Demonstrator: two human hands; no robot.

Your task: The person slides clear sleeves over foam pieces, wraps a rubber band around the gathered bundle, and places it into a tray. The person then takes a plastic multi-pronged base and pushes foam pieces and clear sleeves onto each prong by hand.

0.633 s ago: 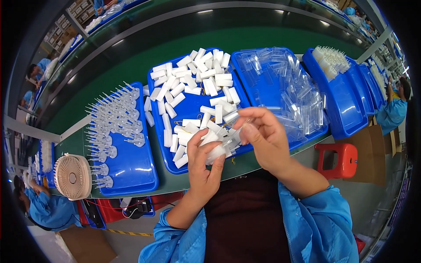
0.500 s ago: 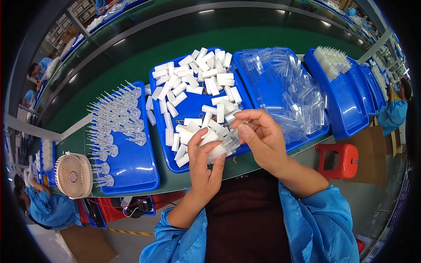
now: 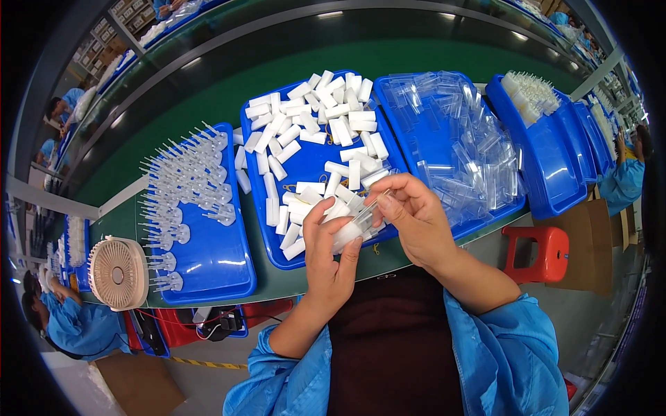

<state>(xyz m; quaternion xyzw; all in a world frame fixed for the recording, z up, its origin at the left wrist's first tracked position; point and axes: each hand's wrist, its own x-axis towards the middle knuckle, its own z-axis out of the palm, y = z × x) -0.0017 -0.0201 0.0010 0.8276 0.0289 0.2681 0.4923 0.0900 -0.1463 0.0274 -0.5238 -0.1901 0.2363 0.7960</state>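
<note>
My left hand (image 3: 328, 260) is closed around a white block (image 3: 345, 236), thumb on its near side and fingers on its far side. At the block's upper right end is a clear plastic sleeve (image 3: 366, 218), pinched between the thumb and fingers of my right hand (image 3: 418, 220). The two pieces meet between my hands; how far one sits in the other I cannot tell. Just beyond my hands lies a blue tray (image 3: 307, 161) of loose white blocks (image 3: 303, 111), some with small gold-coloured cords or loops (image 3: 375, 247).
A blue tray (image 3: 424, 125) of clear sleeves (image 3: 483, 149) stands to the right; another (image 3: 229, 267) at left holds clear pronged parts (image 3: 187, 184). Nearby are a beige fan (image 3: 118, 273), a red stool (image 3: 556, 253) and a tray (image 3: 553, 177) of white pronged parts. Co-workers sit on both sides.
The clear sleeve has turned slightly and shows more plainly between my hands. Both hands keep their grips and have barely moved; the whole view has shifted a little.
</note>
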